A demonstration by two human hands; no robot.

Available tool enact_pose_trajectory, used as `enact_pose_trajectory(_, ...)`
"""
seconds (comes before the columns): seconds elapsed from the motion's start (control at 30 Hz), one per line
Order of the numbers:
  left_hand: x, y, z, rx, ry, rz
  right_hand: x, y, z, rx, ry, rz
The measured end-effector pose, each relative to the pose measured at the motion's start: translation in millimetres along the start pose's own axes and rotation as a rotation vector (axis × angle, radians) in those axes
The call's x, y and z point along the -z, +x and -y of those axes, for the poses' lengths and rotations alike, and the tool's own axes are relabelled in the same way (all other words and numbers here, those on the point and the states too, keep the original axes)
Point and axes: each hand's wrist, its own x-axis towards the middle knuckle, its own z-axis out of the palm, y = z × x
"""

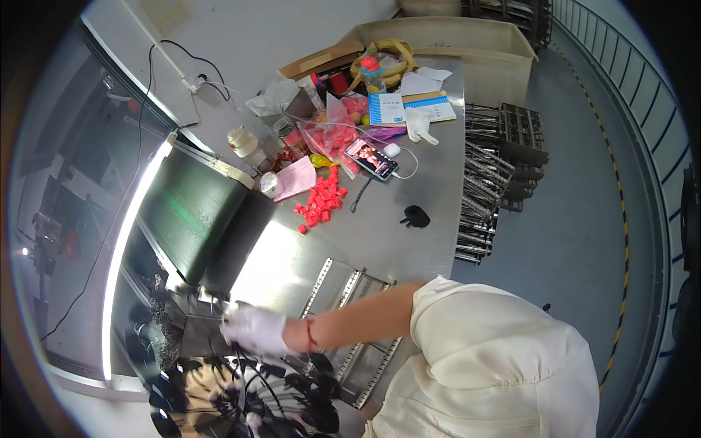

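Note:
My right hand [255, 331], in a white glove with a red cord at the wrist, reaches left across the bench. Motion smears its fingers, so I cannot tell what they hold. It is over the near end of a green conveyor belt [191, 212], above a heap of glossy black pieces [281, 398] with rounded ends and thin dark stems. Among them, low in the picture, a small pale shape may be part of my left hand [253, 422]; its fingers do not show. Beside my forearm lie metal racks [350, 292] with notched strips.
Red small blocks [320, 201] lie loose on the metal bench [431, 252]. Nearby are a phone [371, 158] on a cable, a black piece [416, 217], jars [248, 146], notebooks [409, 109] and a bottle [372, 75]. More metal racks [485, 182] stand beside the bench; a bin [496, 66] is behind.

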Motion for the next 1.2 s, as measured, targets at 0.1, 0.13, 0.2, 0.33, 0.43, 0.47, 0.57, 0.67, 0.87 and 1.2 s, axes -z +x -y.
enact_pose_trajectory(0.1,-15,-20,-1,0.017,-0.004,0.015,-28,-55,0,-0.061,0.019,0.114)
enact_pose_trajectory(0.13,-19,-26,0,0.025,-0.006,0.025,-34,-64,0,-0.012,-0.028,0.069)
enact_pose_trajectory(0.2,-27,-39,-1,0.041,-0.016,0.040,-36,-77,1,0.073,-0.154,0.007)
enact_pose_trajectory(0.33,-42,-60,-1,0.068,-0.027,0.074,-33,-95,7,0.099,-0.314,-0.023)
enact_pose_trajectory(0.43,-55,-76,-3,0.086,-0.046,0.104,-39,-108,7,0.055,-0.271,-0.019)
enact_pose_trajectory(0.47,-60,-81,-4,0.089,-0.050,0.116,-42,-111,5,0.036,-0.229,-0.002)
enact_pose_trajectory(0.57,-68,-96,-6,0.109,-0.079,0.151,-46,-110,-6,0.190,-0.363,-0.030)
enact_pose_trajectory(0.67,-67,-107,-6,0.110,-0.125,0.183,-47,-106,-19,0.716,-0.801,-0.056)
enact_pose_trajectory(0.87,-67,-121,-6,0.049,-0.245,0.231,-51,-120,-9,-0.005,-0.115,0.128)
enact_pose_trajectory(1.2,-49,-107,-49,0.130,-0.139,0.329,-5,-98,25,0.832,-0.955,0.152)
